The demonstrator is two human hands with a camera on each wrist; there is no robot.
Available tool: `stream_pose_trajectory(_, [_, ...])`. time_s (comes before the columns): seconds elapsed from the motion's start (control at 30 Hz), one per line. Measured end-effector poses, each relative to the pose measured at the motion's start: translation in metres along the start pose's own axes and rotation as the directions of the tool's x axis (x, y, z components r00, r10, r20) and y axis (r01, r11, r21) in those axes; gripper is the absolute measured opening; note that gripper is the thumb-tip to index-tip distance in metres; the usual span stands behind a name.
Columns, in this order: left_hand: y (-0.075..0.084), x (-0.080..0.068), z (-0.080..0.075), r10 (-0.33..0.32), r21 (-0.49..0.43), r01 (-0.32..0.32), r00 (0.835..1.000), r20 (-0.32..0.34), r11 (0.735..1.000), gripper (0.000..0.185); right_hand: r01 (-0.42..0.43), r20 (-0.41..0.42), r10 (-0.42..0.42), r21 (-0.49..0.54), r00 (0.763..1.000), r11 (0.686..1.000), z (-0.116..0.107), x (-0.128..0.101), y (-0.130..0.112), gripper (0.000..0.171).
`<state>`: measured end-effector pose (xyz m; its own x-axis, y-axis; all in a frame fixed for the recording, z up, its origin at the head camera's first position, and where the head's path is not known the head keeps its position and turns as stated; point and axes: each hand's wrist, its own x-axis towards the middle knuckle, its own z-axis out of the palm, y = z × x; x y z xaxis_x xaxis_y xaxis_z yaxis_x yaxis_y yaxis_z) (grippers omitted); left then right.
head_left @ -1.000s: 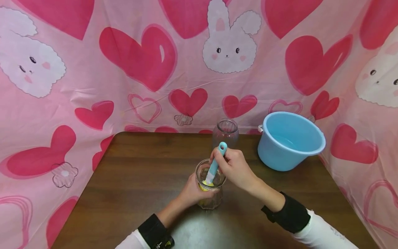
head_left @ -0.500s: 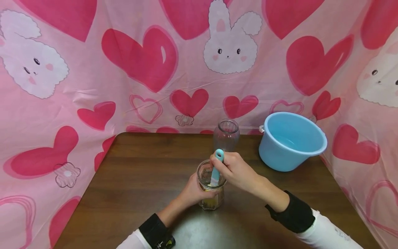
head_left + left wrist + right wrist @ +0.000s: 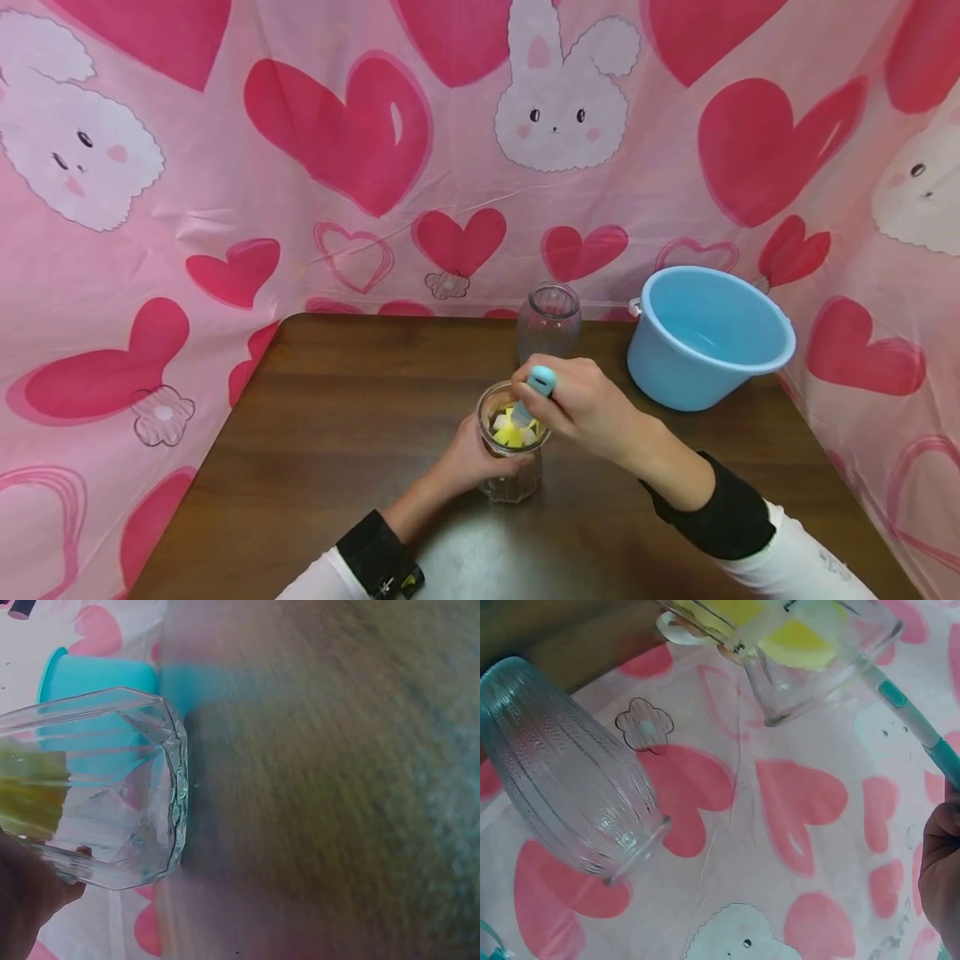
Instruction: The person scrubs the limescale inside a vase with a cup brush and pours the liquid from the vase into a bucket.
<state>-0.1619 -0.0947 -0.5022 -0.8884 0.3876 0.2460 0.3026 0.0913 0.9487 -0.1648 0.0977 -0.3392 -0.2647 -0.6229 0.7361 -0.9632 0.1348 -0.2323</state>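
Above the tabletop, in the head view, the left hand has its grip clamped round a glass jar, and the right hand has its grip clamped on the handle of a brush. Half a second ago the brush's yellow-and-white sponge sat deeper; now it is up near the jar's rim, and the handle points more toward the camera. That suggests an up-and-down stroke inside the jar, currently high. A second jar and a bucket stand behind, untouched.

Through the left wrist view, the sponge's yellow shows inside the jar, well apart from its base.

From the right wrist view, the handle slants from the right hand into the jar; the second jar stands apart.
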Motion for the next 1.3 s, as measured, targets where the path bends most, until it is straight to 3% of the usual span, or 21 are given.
stream_pose_trajectory(0.23, [0.0, 0.001, 0.0, 0.045, 0.039, -0.044, 0.999, -0.007, 0.998, 0.078, 0.039, 0.16, -0.05, 0.072, 0.986, 0.997, 0.012, -0.007, 0.005, 0.022])
stream_pose_trajectory(0.3, [0.001, 0.0, 0.001, 0.039, 0.044, -0.039, 0.999, -0.004, 0.998, 0.076, 0.041, 0.171, -0.055, 0.082, 0.984, 0.996, 0.014, -0.01, 0.005, 0.021])
stream_pose_trajectory(0.47, [0.001, -0.003, 0.001, 0.014, -0.006, -0.014, 1.0, -0.006, 1.0, 0.082, -0.003, 0.038, -0.002, 0.116, 0.999, 0.993, 0.001, -0.005, 0.003, 0.024])
stream_pose_trajectory(0.57, [0.001, -0.006, 0.004, 0.003, -0.012, -0.003, 1.0, -0.007, 1.0, 0.082, -0.093, -0.044, 0.101, 0.157, 0.994, 0.983, -0.007, -0.008, 0.003, 0.025])
stream_pose_trajectory(0.73, [0.004, -0.005, 0.006, 0.024, -0.004, -0.024, 1.0, -0.015, 1.0, 0.079, -0.279, -0.116, 0.31, 0.226, 0.944, 0.933, -0.006, -0.023, 0.007, 0.014])
stream_pose_trajectory(0.9, [0.005, -0.003, 0.005, 0.038, 0.005, -0.038, 0.999, -0.026, 0.999, 0.078, -0.391, -0.132, 0.433, 0.26, 0.892, 0.883, -0.003, -0.033, 0.009, 0.018])
stream_pose_trajectory(1.13, [0.005, -0.002, 0.007, 0.014, 0.014, -0.013, 0.999, -0.053, 1.0, 0.078, -0.371, -0.274, 0.437, 0.262, 0.857, 0.891, -0.018, -0.025, 0.004, 0.025])
stream_pose_trajectory(1.3, [0.004, -0.003, 0.007, 0.02, 0.005, -0.019, 0.998, -0.057, 1.0, 0.078, -0.377, -0.328, 0.466, 0.3, 0.821, 0.876, -0.009, -0.025, 0.002, 0.025])
